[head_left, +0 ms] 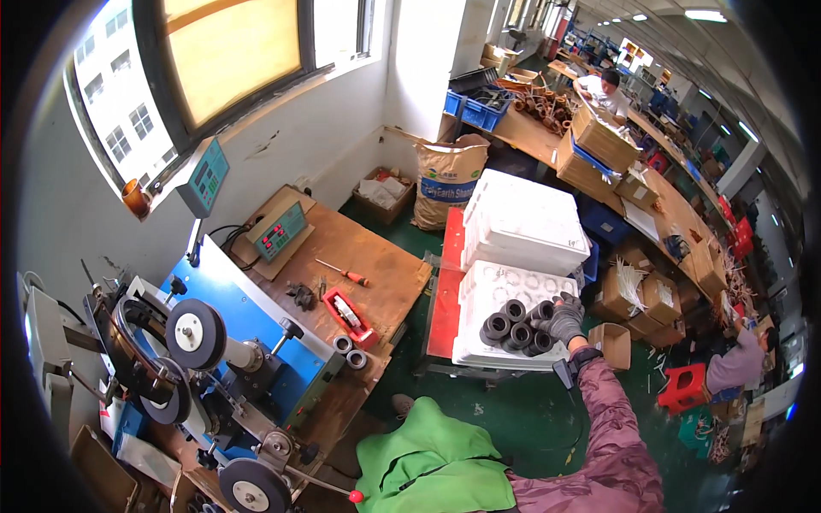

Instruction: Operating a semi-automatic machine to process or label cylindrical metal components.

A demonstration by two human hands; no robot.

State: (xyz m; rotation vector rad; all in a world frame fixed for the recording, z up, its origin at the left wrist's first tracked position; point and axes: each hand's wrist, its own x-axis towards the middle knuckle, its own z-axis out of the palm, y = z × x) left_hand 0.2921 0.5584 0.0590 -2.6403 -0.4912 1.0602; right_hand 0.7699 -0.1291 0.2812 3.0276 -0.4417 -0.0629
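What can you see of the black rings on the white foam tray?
The black rings are short, thick-walled hollow cylinders, dull and rubber- or plastic-like. At least five sit closely clustered on the white foam tray, several round openings showing toward the camera. The gloved right hand has its fingers at the rightmost ones; whether they grip any is unclear.

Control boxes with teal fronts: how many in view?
2: the upper control box on a post above the blue plate, the lower control box on the wooden table.
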